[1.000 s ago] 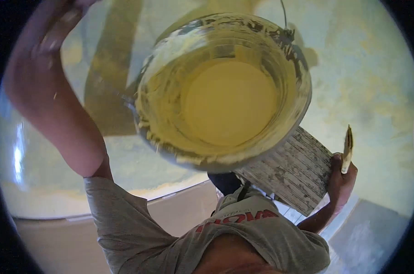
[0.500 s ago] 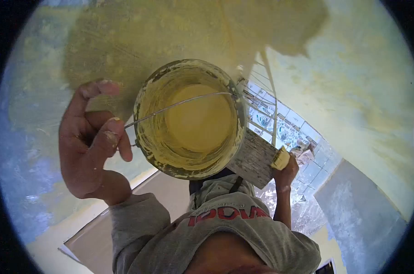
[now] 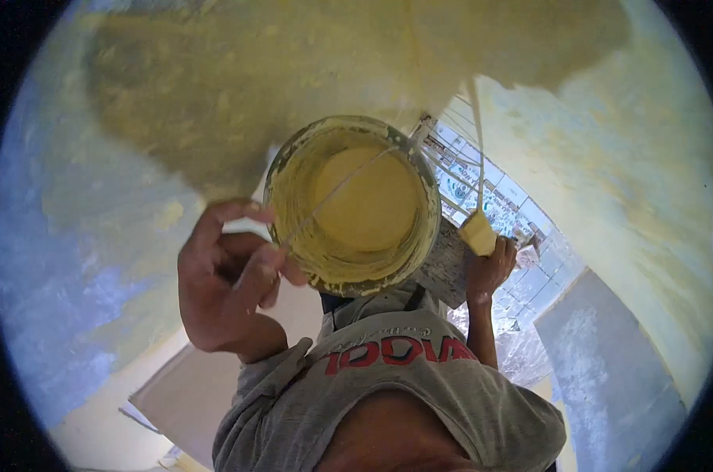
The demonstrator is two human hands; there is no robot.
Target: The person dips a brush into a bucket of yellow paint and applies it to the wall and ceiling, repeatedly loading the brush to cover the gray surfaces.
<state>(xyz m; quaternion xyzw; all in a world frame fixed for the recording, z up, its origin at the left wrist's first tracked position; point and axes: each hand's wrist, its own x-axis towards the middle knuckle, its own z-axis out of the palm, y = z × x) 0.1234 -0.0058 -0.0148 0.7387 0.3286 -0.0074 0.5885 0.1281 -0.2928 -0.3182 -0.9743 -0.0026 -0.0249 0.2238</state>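
Note:
My left hand (image 3: 234,279) pinches the thin wire handle (image 3: 337,189) of a round bucket (image 3: 431,212), its thumb and fingers at the bucket's left rim. Smooth yellow paste (image 3: 368,200) lies inside, and more is smeared over the inner wall. To the right of the bucket, my right hand (image 3: 490,274) is closed on a pale yellow, paste-coated block (image 3: 478,234); its far side is hidden. A grey, weathered board (image 3: 445,271) shows between the bucket and my right hand.
A wall surface (image 3: 160,94) with yellow and bluish patches and a large shadow spreads above. Behind the bucket, thin ladder-like rails (image 3: 479,149) stand over a tiled floor (image 3: 537,279) with printed sheets. A grey panel (image 3: 608,354) is at the lower right.
The bucket and my left hand have shifted right in view, and the wire handle is more steeply slanted. The yellow block has turned and moved up a little with my right hand.

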